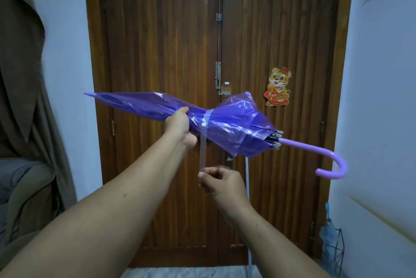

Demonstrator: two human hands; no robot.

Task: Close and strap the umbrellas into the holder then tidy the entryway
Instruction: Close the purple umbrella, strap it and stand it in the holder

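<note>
Umbrella (216, 123), mid-frame before the door (270, 30), is gripped by the left hand (180, 127) while the right hand (221, 182) pinches its strap (203, 154); a slipping strap could let the loose canopy unfurl.

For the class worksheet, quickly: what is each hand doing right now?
Left hand: grips the folded purple umbrella around its canopy.
Right hand: pinches the end of the clear strap hanging from the umbrella.

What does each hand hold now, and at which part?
The left hand grips the folded translucent purple plastic umbrella around its canopy's middle. The right hand pinches the free end of its clear strap.
</note>
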